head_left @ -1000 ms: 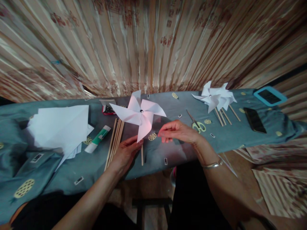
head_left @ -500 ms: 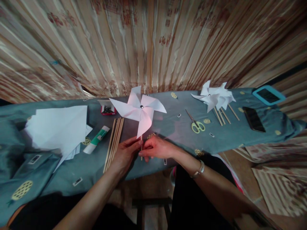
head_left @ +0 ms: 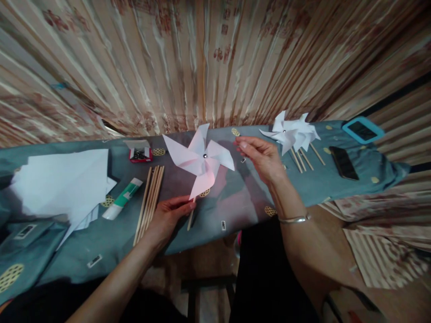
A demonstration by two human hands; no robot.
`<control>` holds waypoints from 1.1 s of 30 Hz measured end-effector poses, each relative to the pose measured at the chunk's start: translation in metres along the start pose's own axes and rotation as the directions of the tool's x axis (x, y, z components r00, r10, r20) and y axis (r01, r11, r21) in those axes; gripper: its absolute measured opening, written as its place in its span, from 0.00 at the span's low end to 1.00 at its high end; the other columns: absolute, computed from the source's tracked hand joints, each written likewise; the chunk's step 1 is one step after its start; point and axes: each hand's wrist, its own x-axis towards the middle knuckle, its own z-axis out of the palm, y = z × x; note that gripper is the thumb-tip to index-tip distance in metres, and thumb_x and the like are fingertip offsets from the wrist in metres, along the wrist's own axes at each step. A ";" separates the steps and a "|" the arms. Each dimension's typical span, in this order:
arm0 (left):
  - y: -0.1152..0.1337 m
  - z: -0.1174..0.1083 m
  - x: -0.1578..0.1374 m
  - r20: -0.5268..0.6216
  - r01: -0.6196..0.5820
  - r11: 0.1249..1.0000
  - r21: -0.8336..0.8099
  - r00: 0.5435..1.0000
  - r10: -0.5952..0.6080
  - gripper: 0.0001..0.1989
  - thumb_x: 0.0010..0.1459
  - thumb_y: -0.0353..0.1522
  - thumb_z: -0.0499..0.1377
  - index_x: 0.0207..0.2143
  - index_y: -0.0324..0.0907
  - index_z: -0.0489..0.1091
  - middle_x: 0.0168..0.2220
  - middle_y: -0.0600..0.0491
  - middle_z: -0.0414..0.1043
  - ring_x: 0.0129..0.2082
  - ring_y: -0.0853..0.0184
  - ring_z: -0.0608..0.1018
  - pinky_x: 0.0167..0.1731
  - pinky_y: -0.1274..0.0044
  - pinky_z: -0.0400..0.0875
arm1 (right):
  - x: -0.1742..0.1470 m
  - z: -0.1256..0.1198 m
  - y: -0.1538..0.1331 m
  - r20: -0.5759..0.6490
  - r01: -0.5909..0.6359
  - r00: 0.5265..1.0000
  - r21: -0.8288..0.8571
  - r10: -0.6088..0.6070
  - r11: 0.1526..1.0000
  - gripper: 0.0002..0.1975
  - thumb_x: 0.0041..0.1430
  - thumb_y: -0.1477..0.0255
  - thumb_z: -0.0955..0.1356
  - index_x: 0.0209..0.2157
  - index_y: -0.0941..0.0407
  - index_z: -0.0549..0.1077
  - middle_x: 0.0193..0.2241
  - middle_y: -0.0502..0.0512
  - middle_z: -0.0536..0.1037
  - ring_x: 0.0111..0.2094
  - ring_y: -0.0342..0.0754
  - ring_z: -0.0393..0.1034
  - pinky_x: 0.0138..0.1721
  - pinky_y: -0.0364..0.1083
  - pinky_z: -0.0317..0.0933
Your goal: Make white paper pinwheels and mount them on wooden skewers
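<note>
A white paper pinwheel stands up over the middle of the table, a round silver pin head at its centre. My left hand pinches its wooden stick just beneath the blades, and the stick's lower end shows below the fingers. My right hand is raised to the right of the blades, apart from them. Its fingers are bent together against the thumb, and I see nothing between them. Several loose wooden sticks lie beside my left hand.
On the left are white paper sheets, a glue stick and an open red box of pins. More pinwheels lie at the right, near a black phone and a blue-framed device. A curtain hangs behind.
My right hand has let go of the stick and moved up and right, uncovering the stick's lower end. The blades have turned slightly. My view has shifted a little to the right.
</note>
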 end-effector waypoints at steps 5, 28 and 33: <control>0.001 -0.002 0.000 0.056 0.021 0.998 0.062 0.998 -0.025 0.17 0.31 0.36 0.75 0.28 0.40 0.81 0.26 0.50 0.79 0.24 0.70 0.74 0.26 0.80 0.66 | 0.004 0.008 0.004 0.144 -0.127 0.980 -0.064 0.135 0.990 0.18 0.46 0.58 0.75 0.37 0.54 0.79 0.36 0.52 0.81 0.38 0.44 0.73 0.45 0.46 0.66; -0.002 -0.004 0.001 0.060 0.000 0.999 0.046 0.998 -0.003 0.16 0.33 0.34 0.74 0.29 0.41 0.81 0.26 0.50 0.79 0.24 0.71 0.73 0.27 0.79 0.67 | -0.003 0.012 0.003 0.261 -0.288 0.923 -0.014 0.282 0.958 0.14 0.42 0.64 0.77 0.32 0.54 0.79 0.28 0.47 0.80 0.28 0.39 0.71 0.31 0.39 0.66; -0.003 -0.003 0.002 0.044 -0.001 1.000 0.022 0.999 0.000 0.16 0.30 0.34 0.75 0.27 0.41 0.80 0.24 0.51 0.78 0.23 0.71 0.72 0.26 0.79 0.67 | -0.005 0.016 0.004 0.285 -0.316 0.914 0.048 0.291 0.947 0.14 0.40 0.65 0.77 0.31 0.54 0.79 0.28 0.47 0.80 0.28 0.38 0.72 0.31 0.39 0.68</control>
